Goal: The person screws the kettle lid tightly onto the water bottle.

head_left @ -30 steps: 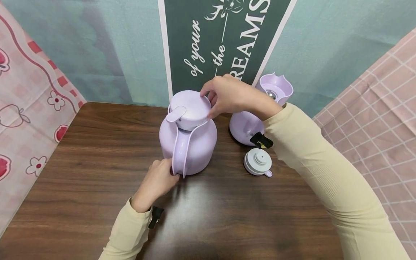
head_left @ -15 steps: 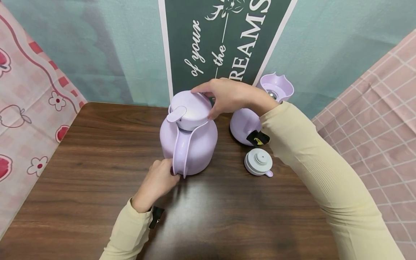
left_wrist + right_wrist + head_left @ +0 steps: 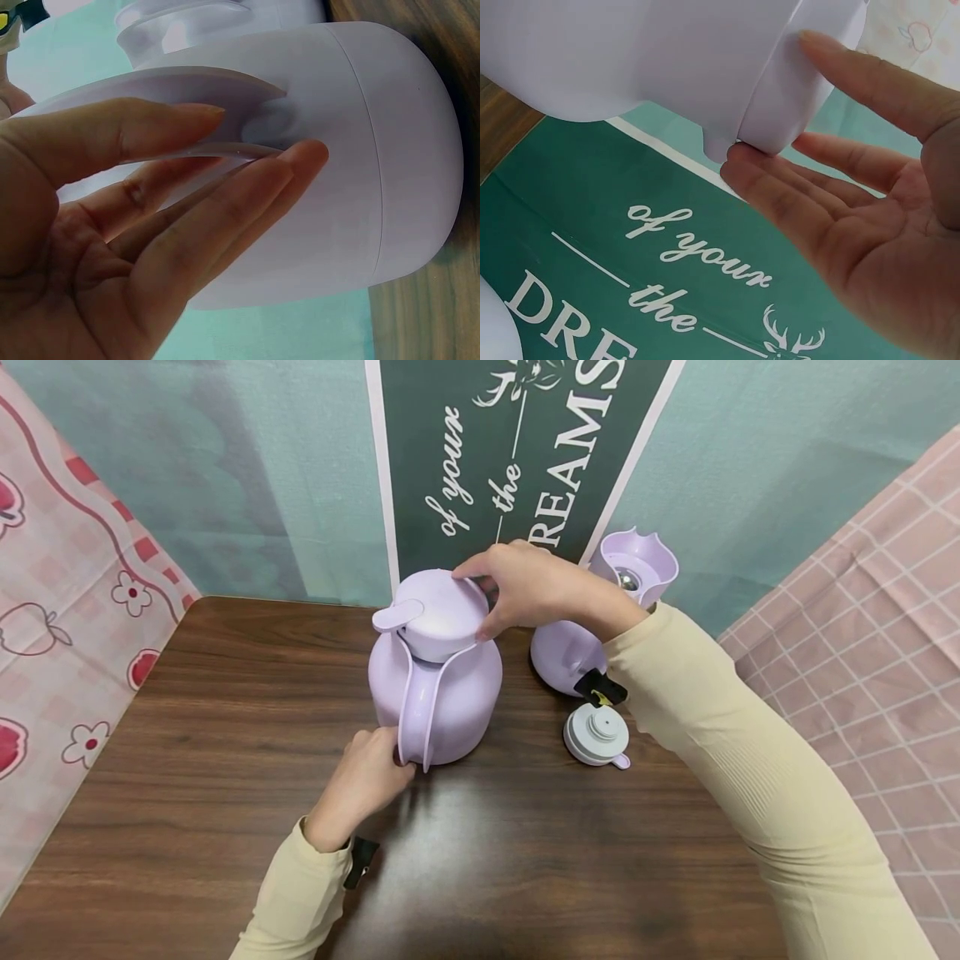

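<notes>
The right hand (image 3: 528,581) pinches the jug's (image 3: 468,710) lid (image 3: 452,606), its tab (image 3: 397,615) left of the jug's handle (image 3: 417,714), which the left hand (image 3: 369,774) grips.

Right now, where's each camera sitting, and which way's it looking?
Head: on the head, forward and down at the lidded jug; left hand, right hand, sleeves show.
Left wrist: on that wrist, facing the jug's handle; left hand shows, right arm peeks in.
Right wrist: on that wrist, facing the lid; right hand shows.
Head and right wrist share the green poster.

Room left of jug (image 3: 459,697), stopper (image 3: 596,732) right
</notes>
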